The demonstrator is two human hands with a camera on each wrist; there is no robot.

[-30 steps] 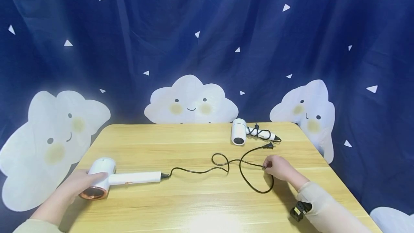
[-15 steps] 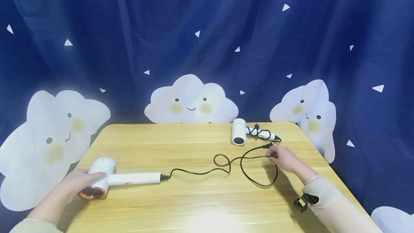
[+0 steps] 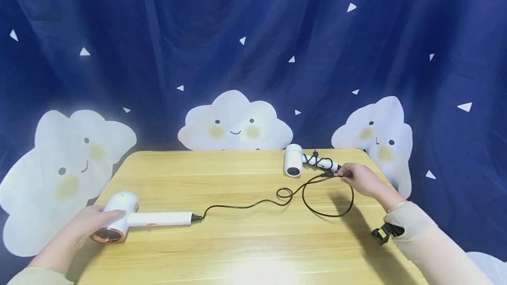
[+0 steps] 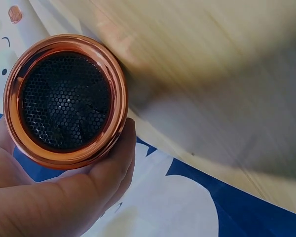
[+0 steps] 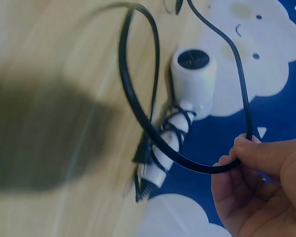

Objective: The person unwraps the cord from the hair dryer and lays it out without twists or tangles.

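At the left of the table, a white hair dryer [image 3: 160, 218] with a copper-coloured ring lies with its handle pointing right. My left hand [image 3: 88, 224] grips its head from the left; in the left wrist view the fingers [image 4: 111, 173] curl under the copper rim [image 4: 119, 94] around a black mesh. A black cord [image 3: 241, 207] runs rightward from the handle into a loop. Raised over the table's right side, my right hand [image 3: 362, 181] pinches this cord between thumb and fingers, as the right wrist view shows. The cord's plug [image 3: 328, 173] is close to those fingers.
A second white hair dryer [image 3: 293, 162] lies at the table's back right, its own black cord wound round the handle. The wooden table [image 3: 222, 250] ends at a dark blue curtain [image 3: 253, 65] printed with clouds.
My right hand has risen and moved back and to the right, pulling the cord's loop along. The left hand and its hair dryer have shifted slightly left.
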